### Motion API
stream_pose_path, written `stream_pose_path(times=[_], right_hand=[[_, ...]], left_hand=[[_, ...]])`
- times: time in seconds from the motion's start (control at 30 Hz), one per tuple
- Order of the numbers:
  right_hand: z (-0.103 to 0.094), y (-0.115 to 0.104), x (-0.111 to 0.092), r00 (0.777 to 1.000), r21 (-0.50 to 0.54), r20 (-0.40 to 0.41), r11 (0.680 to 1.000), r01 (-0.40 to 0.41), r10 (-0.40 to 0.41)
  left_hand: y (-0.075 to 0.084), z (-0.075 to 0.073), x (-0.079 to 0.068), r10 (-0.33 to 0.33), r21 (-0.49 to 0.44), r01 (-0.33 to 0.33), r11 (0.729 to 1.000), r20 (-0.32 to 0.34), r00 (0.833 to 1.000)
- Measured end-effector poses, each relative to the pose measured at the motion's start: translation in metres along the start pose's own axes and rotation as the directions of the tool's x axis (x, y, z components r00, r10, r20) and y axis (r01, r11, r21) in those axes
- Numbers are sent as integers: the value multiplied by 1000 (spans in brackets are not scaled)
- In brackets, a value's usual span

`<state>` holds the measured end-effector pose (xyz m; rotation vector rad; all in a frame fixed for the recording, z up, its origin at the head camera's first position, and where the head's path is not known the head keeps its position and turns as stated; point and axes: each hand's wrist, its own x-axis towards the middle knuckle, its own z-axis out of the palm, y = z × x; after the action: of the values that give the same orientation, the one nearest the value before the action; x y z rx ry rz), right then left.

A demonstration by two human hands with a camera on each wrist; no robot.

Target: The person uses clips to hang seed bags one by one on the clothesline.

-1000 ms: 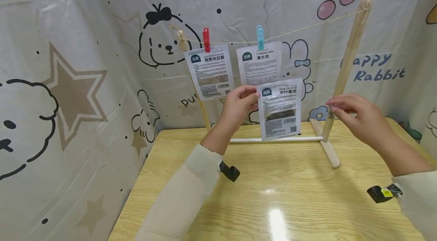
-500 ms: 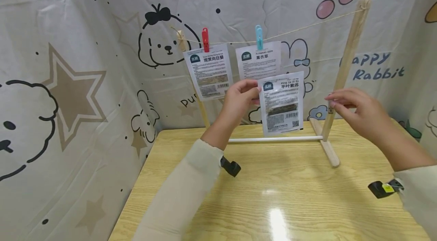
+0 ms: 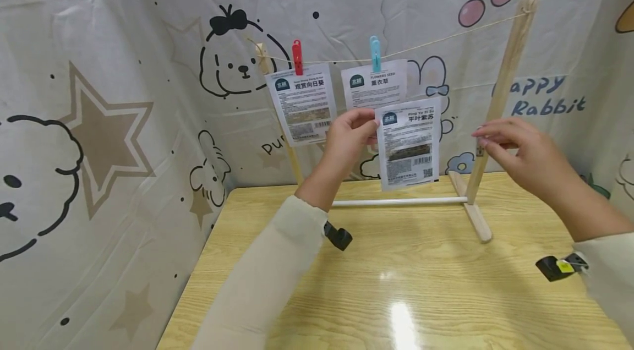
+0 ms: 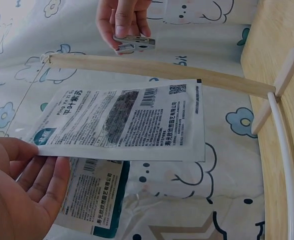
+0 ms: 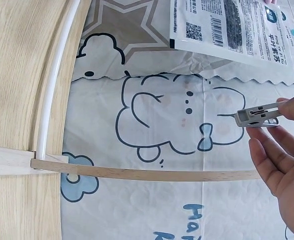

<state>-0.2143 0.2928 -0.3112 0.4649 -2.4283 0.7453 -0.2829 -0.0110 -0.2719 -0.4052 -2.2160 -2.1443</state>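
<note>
In the head view my left hand [image 3: 344,141] pinches the upper left edge of a white seed packet [image 3: 410,143] printed with text, a dark band and a QR code. The packet stands upright, below the string and overlapping the lower part of a hung packet [image 3: 375,85]. To the right, my right hand [image 3: 527,157] holds a small grey clothespin [image 5: 257,116] between thumb and fingers, best seen in the right wrist view. In front of the rack's right post, this hand is apart from the packet.
A string [image 3: 455,38] runs between the wooden posts [image 3: 510,64]. A red clothespin [image 3: 297,57] holds another seed packet [image 3: 302,105] at left; a blue clothespin [image 3: 375,54] holds the middle one. A white rod [image 3: 401,202] joins the posts low over the wooden table [image 3: 371,284].
My left hand has raised the seed packet a little, and it now covers more of the middle hung packet. My right hand has also risen slightly with the clothespin.
</note>
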Motion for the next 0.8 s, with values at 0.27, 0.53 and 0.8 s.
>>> stream_pose_path(times=[0.27, 0.53, 0.8], right_hand=[[-6, 0, 5, 1000, -9, -5, 1000, -18, 18], [-14, -3, 11, 1000, -22, -2, 1000, 18, -19], [-18, -9, 19, 998, -34, -22, 998, 55, -56]], left_hand=[[4, 3, 5, 10, 27, -10, 1000, -9, 1000], [6, 6, 10, 18, 7, -17, 1000, -21, 1000], [8, 9, 12, 34, 60, -33, 998, -12, 999]])
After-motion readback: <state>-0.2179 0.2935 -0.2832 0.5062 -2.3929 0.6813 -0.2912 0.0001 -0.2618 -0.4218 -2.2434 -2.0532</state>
